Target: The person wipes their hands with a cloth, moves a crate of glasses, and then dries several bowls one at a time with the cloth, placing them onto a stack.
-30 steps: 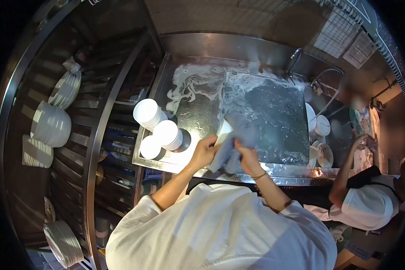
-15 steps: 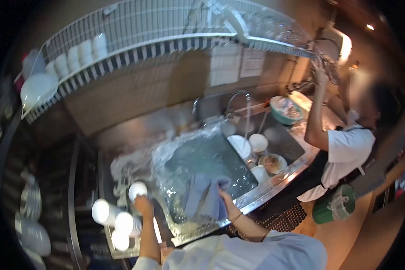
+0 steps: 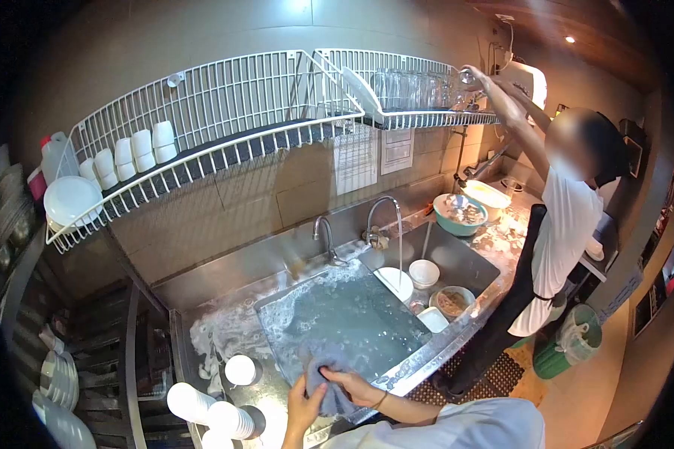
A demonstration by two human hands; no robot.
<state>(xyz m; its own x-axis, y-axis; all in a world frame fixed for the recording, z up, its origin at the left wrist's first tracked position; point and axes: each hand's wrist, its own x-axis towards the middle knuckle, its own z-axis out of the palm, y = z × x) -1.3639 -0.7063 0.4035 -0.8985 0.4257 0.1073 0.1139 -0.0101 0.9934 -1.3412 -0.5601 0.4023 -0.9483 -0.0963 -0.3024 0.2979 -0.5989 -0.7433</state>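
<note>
Both the left hand [image 3: 301, 408] and the right hand [image 3: 358, 388] are gripping the grey cloth [image 3: 329, 385] at the soapy sink [image 3: 352, 318] edge, best wrung tightly over the water.

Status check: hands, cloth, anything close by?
Both hands, left hand and right hand, grip the grey cloth at the soapy sink. Stacked bowls close left.

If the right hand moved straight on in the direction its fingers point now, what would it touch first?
The right hand points left across the grey cloth, so it would probably first meet the left hand, which grips the same cloth. Depth is hard to judge in this view.
</note>
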